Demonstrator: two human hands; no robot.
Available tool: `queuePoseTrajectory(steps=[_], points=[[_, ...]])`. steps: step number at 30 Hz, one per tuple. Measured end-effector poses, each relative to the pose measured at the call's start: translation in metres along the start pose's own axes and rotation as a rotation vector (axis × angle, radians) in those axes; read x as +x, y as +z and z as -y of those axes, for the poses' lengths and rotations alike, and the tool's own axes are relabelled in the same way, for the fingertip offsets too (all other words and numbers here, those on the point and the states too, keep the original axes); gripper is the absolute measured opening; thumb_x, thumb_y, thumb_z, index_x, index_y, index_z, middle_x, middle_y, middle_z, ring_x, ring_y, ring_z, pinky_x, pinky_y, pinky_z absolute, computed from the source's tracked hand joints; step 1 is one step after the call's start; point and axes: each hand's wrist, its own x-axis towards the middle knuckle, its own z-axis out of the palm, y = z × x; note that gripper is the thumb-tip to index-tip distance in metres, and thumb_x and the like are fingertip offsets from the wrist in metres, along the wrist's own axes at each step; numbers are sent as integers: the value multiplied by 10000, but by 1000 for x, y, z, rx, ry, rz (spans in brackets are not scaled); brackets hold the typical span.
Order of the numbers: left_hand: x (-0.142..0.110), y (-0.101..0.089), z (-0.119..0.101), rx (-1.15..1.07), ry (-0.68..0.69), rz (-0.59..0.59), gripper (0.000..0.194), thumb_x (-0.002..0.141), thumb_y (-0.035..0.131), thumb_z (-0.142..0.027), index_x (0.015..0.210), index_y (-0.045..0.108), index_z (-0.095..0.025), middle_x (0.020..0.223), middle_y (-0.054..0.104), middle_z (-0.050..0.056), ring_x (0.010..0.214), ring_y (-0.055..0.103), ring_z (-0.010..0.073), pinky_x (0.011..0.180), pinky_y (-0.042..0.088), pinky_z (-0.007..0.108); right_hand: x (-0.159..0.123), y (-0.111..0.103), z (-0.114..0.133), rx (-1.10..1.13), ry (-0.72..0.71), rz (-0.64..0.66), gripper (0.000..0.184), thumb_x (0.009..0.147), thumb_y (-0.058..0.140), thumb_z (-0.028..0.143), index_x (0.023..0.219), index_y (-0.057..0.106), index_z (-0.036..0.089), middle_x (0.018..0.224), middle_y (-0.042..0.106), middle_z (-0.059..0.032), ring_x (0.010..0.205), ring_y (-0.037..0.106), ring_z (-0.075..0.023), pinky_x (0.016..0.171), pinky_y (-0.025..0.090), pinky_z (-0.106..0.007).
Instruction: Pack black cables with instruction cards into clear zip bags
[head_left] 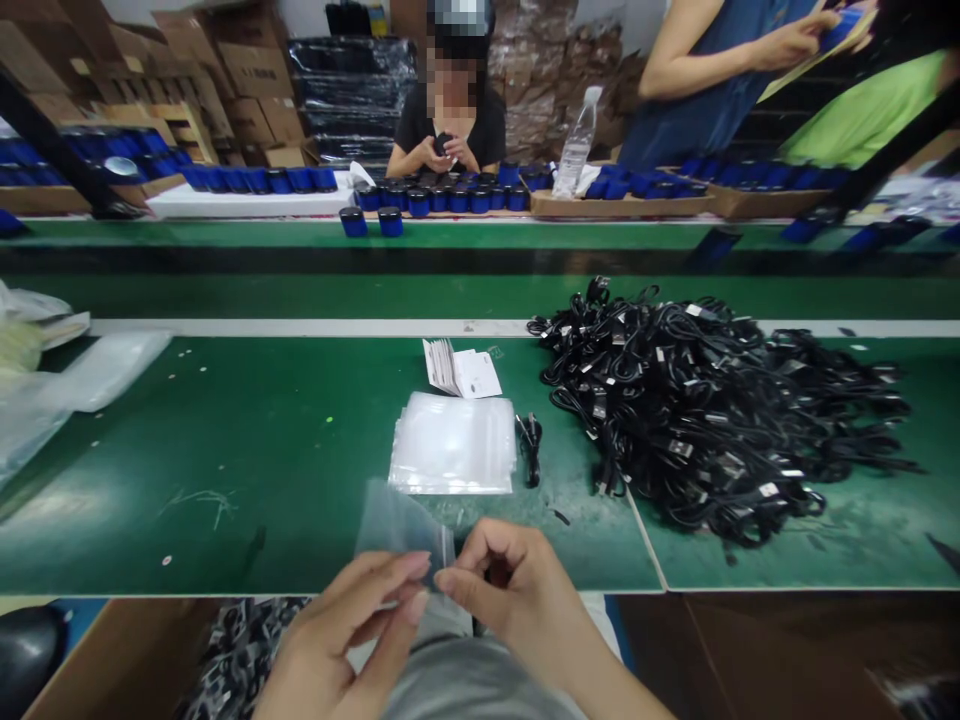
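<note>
My left hand (352,620) and my right hand (510,590) meet at the table's near edge, both pinching a small clear plastic bag (390,525) by its lower corner. The bag stands up from my fingertips and looks empty. Just beyond it lies a stack of the same clear bags (454,445) on the green table (225,450). One coiled black cable (531,445) rests beside the stack. A large heap of black cables (712,410) fills the right side. A small pile of white cards (459,370) lies behind the bags.
A box with packed items (240,650) sits below the table edge at my left. Plastic wrapping (67,380) lies at far left. Across the belt, another person handles blue cylinders (450,195); a water bottle (577,145) and a second person's arm (720,50) are at the back right.
</note>
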Motion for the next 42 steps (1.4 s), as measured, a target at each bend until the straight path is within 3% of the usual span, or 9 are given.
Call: queuePoseTrajectory(steps=[5, 12, 18, 23, 26, 30, 34, 37, 42], points=[[5, 9, 9, 82, 35, 18, 152, 769, 647, -328, 835, 777, -285, 741, 702, 0, 674, 662, 140, 571, 516, 166, -1, 2, -1, 229, 72, 172, 229, 748, 698, 331, 671, 605, 137, 581, 582, 16, 518, 489, -85, 505, 359, -188], [7, 9, 11, 69, 12, 14, 158, 761, 642, -308, 817, 779, -253, 683, 678, -5, 616, 620, 134, 521, 481, 184, -1, 0, 1, 164, 36, 221, 218, 850, 569, 300, 758, 664, 127, 662, 630, -18, 599, 581, -104, 498, 385, -167], [9, 10, 5, 198, -5, 54, 199, 795, 592, -352, 737, 728, -219, 675, 660, -13, 614, 621, 130, 525, 462, 179, -1, -3, 0, 40, -14, 196, 150, 831, 541, 187, 761, 664, 139, 669, 654, -19, 621, 598, -125, 541, 410, -195], [15, 7, 6, 507, 170, 143, 273, 863, 463, -253, 619, 576, -205, 561, 571, -45, 493, 543, 96, 486, 412, 172, -4, 1, -3, -157, -98, 104, 147, 782, 519, 110, 687, 621, 158, 635, 633, 4, 582, 577, -119, 526, 410, -194], [16, 6, 10, 599, 226, 163, 220, 879, 453, -241, 715, 596, -212, 612, 608, -40, 529, 587, 107, 516, 434, 180, -9, 6, -5, -270, -166, -4, 135, 810, 507, 150, 851, 635, 153, 767, 678, -36, 670, 637, -151, 604, 478, -226], [18, 9, 9, 600, 236, 177, 207, 878, 437, -210, 734, 584, -218, 667, 632, -30, 578, 615, 119, 539, 447, 191, -14, 9, -3, -382, -216, 22, 219, 802, 496, 155, 981, 620, 162, 855, 703, -63, 755, 677, -194, 690, 510, -268], [22, 15, 6, 521, 260, 194, 270, 900, 412, -218, 651, 515, -209, 617, 570, -42, 539, 572, 103, 517, 428, 174, -11, 10, 0, -525, -258, -7, 198, 807, 457, 127, 895, 628, 175, 811, 708, -59, 697, 678, -190, 602, 471, -237], [24, 18, 10, 470, 285, 174, 258, 876, 429, -196, 623, 480, -207, 597, 536, -47, 525, 545, 97, 509, 423, 162, -8, 11, -2, -749, -287, -67, 173, 805, 458, 117, 730, 604, 173, 667, 671, -44, 558, 636, -171, 505, 369, -237], [24, 16, 22, 483, 255, 42, 225, 790, 455, -147, 573, 439, -207, 526, 478, -64, 464, 485, 88, 467, 377, 163, -6, 1, 3, -987, -231, -97, 164, 759, 500, 94, 639, 576, 176, 547, 605, -23, 480, 567, -166, 480, 252, -267]])
